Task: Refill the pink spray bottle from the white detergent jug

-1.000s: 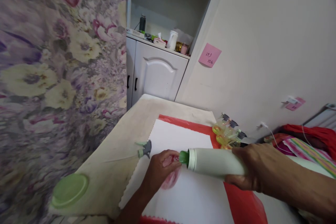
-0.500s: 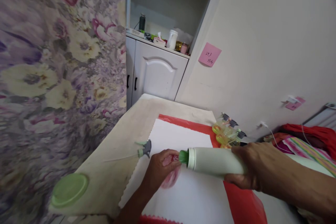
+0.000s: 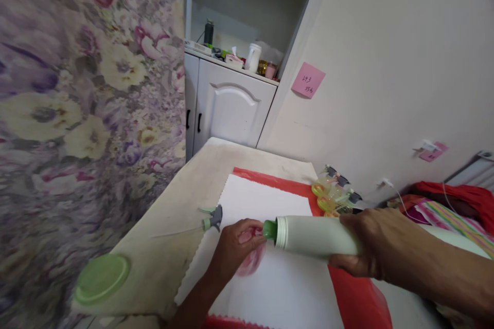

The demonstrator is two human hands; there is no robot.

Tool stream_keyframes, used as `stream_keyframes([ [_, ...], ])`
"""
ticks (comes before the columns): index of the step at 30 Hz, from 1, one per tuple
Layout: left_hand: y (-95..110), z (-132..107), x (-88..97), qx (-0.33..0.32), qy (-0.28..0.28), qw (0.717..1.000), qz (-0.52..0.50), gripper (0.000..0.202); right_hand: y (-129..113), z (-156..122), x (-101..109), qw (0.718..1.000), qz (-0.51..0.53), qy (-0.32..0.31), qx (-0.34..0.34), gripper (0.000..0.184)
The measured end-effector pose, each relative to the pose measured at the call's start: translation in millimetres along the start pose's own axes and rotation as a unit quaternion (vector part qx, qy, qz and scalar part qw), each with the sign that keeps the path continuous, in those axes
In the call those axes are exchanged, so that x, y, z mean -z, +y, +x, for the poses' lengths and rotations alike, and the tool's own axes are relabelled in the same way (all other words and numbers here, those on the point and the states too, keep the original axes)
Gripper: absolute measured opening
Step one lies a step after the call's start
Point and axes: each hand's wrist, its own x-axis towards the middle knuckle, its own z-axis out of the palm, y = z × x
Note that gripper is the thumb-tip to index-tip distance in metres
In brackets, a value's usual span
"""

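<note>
My left hand is closed around the neck of a clear pink bottle, which stands over the white sheet. In my right hand is a pale green bottle, tipped almost level, its threaded mouth pointing left. A green spout at that mouth meets the top of the pink bottle; whether liquid flows I cannot tell. Left of my left hand lies a spray trigger head, grey and green with a thin tube. Nearer me on the left is a round green lid.
Several yellowish spray bottles stand at the right rear of the table. White paper lies over a red sheet. A floral curtain hangs left, with a white cabinet behind.
</note>
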Motion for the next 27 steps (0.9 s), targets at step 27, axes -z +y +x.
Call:
stream_keyframes([
  [27,5,-1,4.0,0.006,-0.004,1.0,-0.012,0.011,1,-13,-45,0.983,0.164,-0.04,-0.067,0.05],
])
